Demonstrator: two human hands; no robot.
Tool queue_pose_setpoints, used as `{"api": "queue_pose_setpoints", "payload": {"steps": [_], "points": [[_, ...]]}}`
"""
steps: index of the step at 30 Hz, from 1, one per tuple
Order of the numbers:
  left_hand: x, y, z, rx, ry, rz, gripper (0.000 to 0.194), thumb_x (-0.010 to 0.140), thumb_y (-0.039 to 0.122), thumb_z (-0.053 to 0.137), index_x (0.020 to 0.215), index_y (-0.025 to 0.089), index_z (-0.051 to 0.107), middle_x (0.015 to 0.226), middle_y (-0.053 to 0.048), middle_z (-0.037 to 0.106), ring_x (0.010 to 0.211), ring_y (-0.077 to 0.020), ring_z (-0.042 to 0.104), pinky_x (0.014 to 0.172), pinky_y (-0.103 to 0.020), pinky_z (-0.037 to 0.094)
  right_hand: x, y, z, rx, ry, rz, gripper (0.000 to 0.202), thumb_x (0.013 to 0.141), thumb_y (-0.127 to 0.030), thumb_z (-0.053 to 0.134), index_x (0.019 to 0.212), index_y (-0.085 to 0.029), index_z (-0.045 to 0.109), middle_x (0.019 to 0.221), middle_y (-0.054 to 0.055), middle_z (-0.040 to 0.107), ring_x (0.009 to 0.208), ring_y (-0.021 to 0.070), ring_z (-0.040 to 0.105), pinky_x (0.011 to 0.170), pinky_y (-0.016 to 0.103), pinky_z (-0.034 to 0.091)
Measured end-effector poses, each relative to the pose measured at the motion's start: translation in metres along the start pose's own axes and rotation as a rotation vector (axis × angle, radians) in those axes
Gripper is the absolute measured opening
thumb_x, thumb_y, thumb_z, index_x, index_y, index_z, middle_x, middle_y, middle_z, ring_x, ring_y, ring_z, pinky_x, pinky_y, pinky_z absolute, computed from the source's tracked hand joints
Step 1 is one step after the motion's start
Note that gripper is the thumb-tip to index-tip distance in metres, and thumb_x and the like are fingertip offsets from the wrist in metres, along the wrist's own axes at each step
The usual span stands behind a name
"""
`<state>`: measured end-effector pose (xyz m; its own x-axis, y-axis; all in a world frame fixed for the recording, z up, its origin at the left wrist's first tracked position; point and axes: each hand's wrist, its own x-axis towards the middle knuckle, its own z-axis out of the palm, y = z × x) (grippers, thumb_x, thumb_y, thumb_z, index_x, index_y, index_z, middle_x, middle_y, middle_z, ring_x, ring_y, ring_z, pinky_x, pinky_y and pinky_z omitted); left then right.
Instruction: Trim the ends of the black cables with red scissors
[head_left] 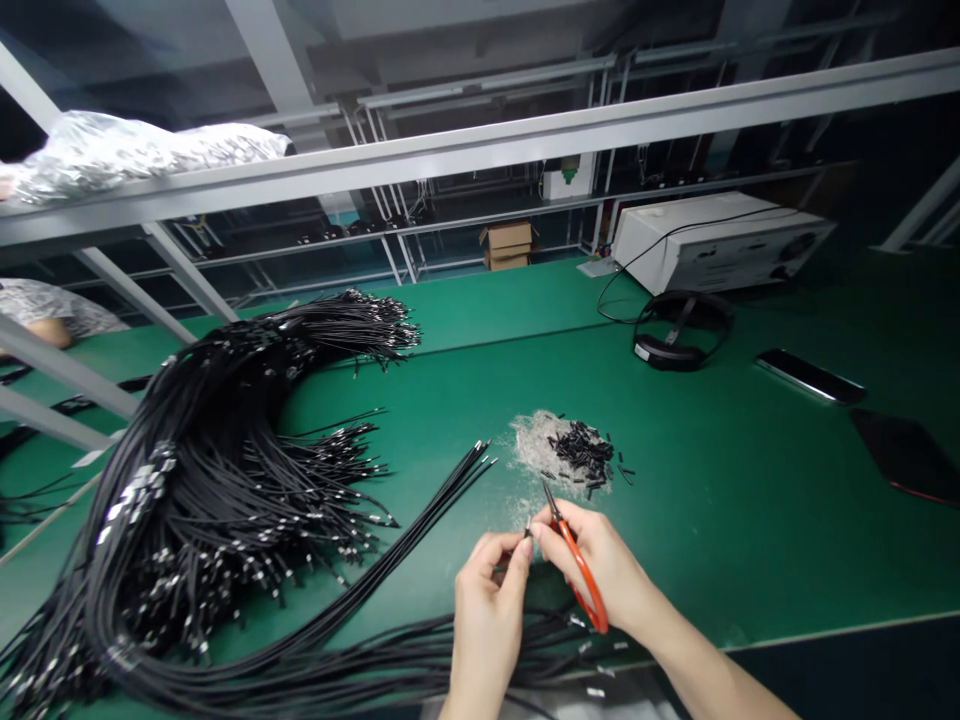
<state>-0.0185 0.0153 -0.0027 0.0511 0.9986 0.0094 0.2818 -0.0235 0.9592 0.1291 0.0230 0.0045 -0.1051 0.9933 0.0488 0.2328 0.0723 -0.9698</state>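
Low in the middle of the head view, my left hand (491, 600) pinches the end of a thin black cable (527, 531). My right hand (592, 565) holds red-handled scissors (581, 575), their dark pointed blades angled up and away. Its fingertips meet the cable end beside my left fingertips. Just beyond both hands lies a pile of short black tube pieces (583, 450) with clear scraps (536, 440) around it. Several black cables (390, 640) run along the near edge beneath my hands. Another slim bundle of black cables (442, 490) points up toward the pile.
A large heap of black cables (225, 460) covers the left of the green table (465, 380). At the right are a black headband-like device (679, 335), a phone (810, 376) and a white box-shaped machine (712, 245). A metal rail (465, 145) crosses above the table.
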Motion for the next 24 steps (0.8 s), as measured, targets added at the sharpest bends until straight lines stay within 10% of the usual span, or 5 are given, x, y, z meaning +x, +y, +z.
{"api": "queue_pose_setpoints", "payload": {"steps": [24], "points": [[-0.0009,0.0050,-0.0036,-0.325,0.042,-0.240,0.031,0.068,0.039,0.076,0.084,0.012,0.073,0.070,-0.005,0.072,0.059,-0.0154,0.066,0.059,-0.025,0.054,-0.0019,0.0025,0.0061,0.255,-0.008,0.166,0.032,0.083,-0.049,0.057,0.082,-0.017,0.058,0.058,-0.005,0.049,0.042,0.0069,0.041,0.040,0.018,0.033]]}}
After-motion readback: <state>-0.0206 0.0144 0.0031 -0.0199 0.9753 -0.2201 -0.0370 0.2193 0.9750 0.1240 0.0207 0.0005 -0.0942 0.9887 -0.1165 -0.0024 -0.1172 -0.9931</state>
